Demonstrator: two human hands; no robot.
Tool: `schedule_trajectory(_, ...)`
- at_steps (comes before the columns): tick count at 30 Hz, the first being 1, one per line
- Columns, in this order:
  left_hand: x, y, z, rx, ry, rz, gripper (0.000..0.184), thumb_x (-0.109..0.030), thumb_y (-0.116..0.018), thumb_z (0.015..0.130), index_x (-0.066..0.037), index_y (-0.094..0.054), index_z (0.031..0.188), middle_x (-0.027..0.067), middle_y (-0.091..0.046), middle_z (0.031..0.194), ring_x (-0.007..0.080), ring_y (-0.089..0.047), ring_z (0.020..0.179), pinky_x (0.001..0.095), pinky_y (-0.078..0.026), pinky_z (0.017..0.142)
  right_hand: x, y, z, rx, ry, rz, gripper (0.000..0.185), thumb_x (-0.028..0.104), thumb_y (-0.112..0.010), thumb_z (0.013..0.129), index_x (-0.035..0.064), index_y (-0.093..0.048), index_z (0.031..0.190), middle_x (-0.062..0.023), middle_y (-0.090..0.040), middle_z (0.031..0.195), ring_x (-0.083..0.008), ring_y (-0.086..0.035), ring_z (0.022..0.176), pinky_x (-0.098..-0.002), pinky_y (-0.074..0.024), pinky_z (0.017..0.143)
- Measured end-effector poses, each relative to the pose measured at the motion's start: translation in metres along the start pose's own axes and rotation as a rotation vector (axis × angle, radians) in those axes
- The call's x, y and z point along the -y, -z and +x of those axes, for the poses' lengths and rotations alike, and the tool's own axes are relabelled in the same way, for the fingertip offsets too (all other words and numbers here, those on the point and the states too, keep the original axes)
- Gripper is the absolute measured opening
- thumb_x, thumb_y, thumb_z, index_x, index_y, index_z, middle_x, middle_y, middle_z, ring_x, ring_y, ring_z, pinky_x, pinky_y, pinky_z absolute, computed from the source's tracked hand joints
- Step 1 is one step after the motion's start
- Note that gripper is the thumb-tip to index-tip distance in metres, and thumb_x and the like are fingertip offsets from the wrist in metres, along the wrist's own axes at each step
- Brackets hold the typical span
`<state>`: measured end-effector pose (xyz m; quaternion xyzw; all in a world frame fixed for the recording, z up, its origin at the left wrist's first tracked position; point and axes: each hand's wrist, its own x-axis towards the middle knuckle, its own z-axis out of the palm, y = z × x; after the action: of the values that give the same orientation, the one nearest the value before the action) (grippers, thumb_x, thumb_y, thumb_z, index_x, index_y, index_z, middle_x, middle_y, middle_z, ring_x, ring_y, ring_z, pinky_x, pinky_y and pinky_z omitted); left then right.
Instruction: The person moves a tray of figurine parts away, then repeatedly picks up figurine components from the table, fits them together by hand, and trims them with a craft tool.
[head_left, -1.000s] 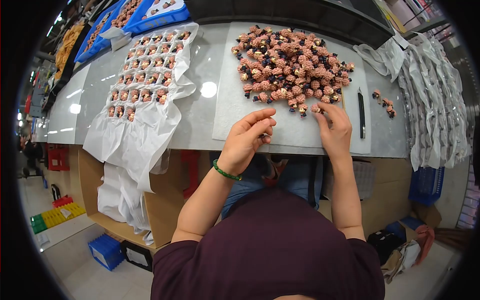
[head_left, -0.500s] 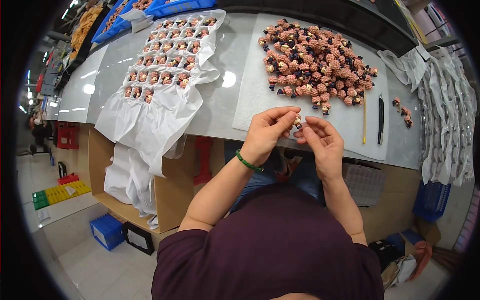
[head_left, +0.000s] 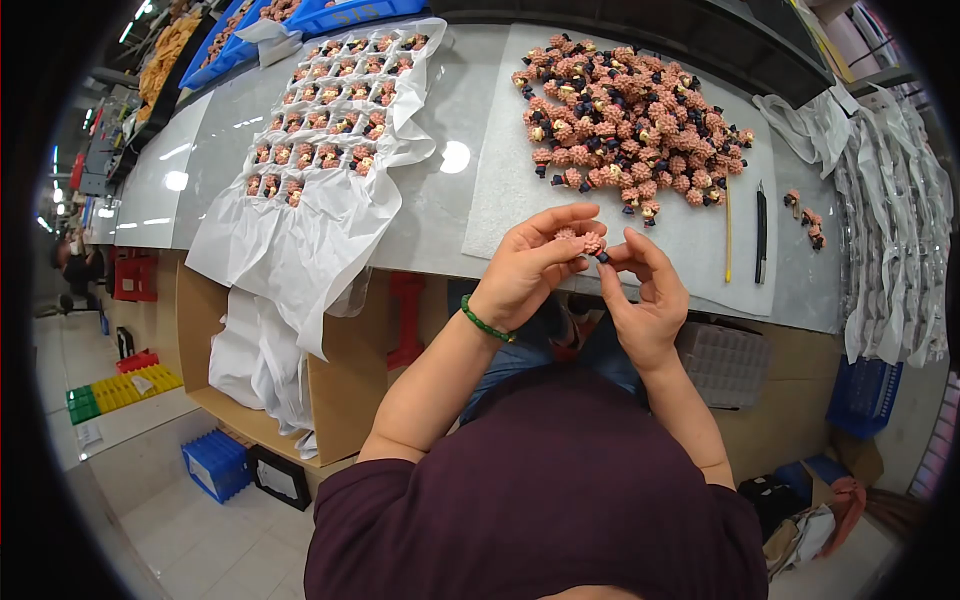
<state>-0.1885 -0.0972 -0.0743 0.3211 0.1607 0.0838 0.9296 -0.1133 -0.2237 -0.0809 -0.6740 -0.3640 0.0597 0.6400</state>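
Note:
A small pink-haired figurine (head_left: 593, 244) with a dark lower part is between my two hands, above the near edge of a white cloth (head_left: 500, 215). My left hand (head_left: 531, 262), with a green bead bracelet at the wrist, pinches its pink end. The fingertips of my right hand (head_left: 645, 298) close on its dark end. Just beyond my hands lies a large heap of similar figurines (head_left: 640, 130). To the left, a tray lined with white paper (head_left: 300, 225) has rows of figurines in its compartments.
A yellow stick (head_left: 728, 235) and a black pen-like tool (head_left: 761, 235) lie right of the heap. Several loose figurines (head_left: 812, 228) sit farther right, beside stacked plastic-wrapped trays (head_left: 885, 230). Blue bins (head_left: 345, 15) stand at the back left. A cardboard box (head_left: 345, 400) is below the table edge.
My right hand has come from the heap's near edge to my left hand, and both now hold a figurine. Since the middle frame it has turned, its pink head now showing. The view has shifted.

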Motion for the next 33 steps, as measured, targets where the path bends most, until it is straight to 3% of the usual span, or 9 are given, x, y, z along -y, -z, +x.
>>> schedule_trajectory(5,0.0,0.0,0.001,0.005,0.039,-0.059,0.035,-0.004,-0.046,0.081,0.0,-0.041,0.115,0.0109,-0.051,0.106,0.0141,-0.052,0.09,0.0264,-0.042,0.078,-0.001,0.002,-0.001,0.041,0.064,-0.081,0.049,-0.011,-0.057,0.07,-0.0029,-0.041,0.115,-0.01,-0.056,0.092,-0.0124,-0.055,0.08,-0.0237,-0.0452,0.073)
schedule_trajectory(14,-0.008,0.003,-0.004,0.071,0.062,-0.103,0.034,-0.005,-0.045,0.082,0.001,-0.04,0.116,0.0119,-0.05,0.107,0.0172,-0.049,0.099,0.0292,-0.041,0.084,0.001,0.01,0.002,0.054,-0.043,0.006,0.041,-0.006,-0.056,0.073,-0.0028,-0.044,0.113,-0.0096,-0.057,0.091,-0.0117,-0.054,0.079,-0.022,-0.0438,0.072)
schedule_trajectory(17,-0.005,0.002,-0.002,-0.031,-0.163,0.232,0.037,-0.001,-0.047,0.08,0.001,-0.038,0.116,0.009,-0.051,0.103,0.0156,-0.051,0.094,0.0265,-0.042,0.081,-0.001,0.014,0.005,0.182,-0.139,0.013,0.034,-0.002,-0.057,0.075,-0.003,-0.048,0.108,-0.0076,-0.056,0.089,-0.0107,-0.053,0.078,-0.021,-0.043,0.071)
schedule_trajectory(21,0.008,0.005,-0.001,-0.003,-0.277,0.327,0.035,0.0,-0.049,0.079,0.0,-0.043,0.113,0.0083,-0.052,0.1,0.015,-0.053,0.088,0.0257,-0.044,0.076,0.004,0.005,0.007,0.136,-0.323,0.246,0.026,0.0,-0.057,0.076,-0.003,-0.051,0.102,-0.0058,-0.056,0.085,-0.01,-0.053,0.077,-0.0201,-0.0435,0.068)
schedule_trajectory(26,0.014,0.004,-0.008,-0.11,-0.418,0.695,0.032,-0.002,-0.055,0.075,0.0,-0.05,0.106,0.0082,-0.053,0.093,0.0133,-0.054,0.08,0.025,-0.045,0.069,0.001,-0.001,0.008,0.099,-0.382,0.391,0.023,0.0,-0.056,0.077,-0.0028,-0.052,0.099,-0.0056,-0.055,0.083,-0.0097,-0.053,0.075,-0.0197,-0.0443,0.065)
schedule_trajectory(28,0.008,-0.004,-0.017,-0.091,-0.358,0.882,0.029,0.0,-0.058,0.073,0.001,-0.054,0.101,0.0071,-0.053,0.091,0.0115,-0.053,0.079,0.0231,-0.045,0.071,-0.004,-0.001,0.007,0.066,-0.374,0.305,0.021,0.0,-0.056,0.077,-0.0028,-0.052,0.098,-0.0066,-0.055,0.083,-0.0094,-0.053,0.075,-0.0199,-0.0452,0.064)
schedule_trajectory(33,-0.019,0.002,-0.04,-0.149,-0.56,1.008,0.035,-0.002,-0.061,0.071,0.0,-0.052,0.104,0.0069,-0.054,0.089,0.0101,-0.052,0.079,0.0223,-0.045,0.069,0.006,-0.014,0.008,0.129,-0.395,0.357,0.02,0.006,-0.053,0.08,-0.0031,-0.051,0.098,-0.0081,-0.056,0.085,-0.0102,-0.053,0.074,-0.0206,-0.0452,0.064)
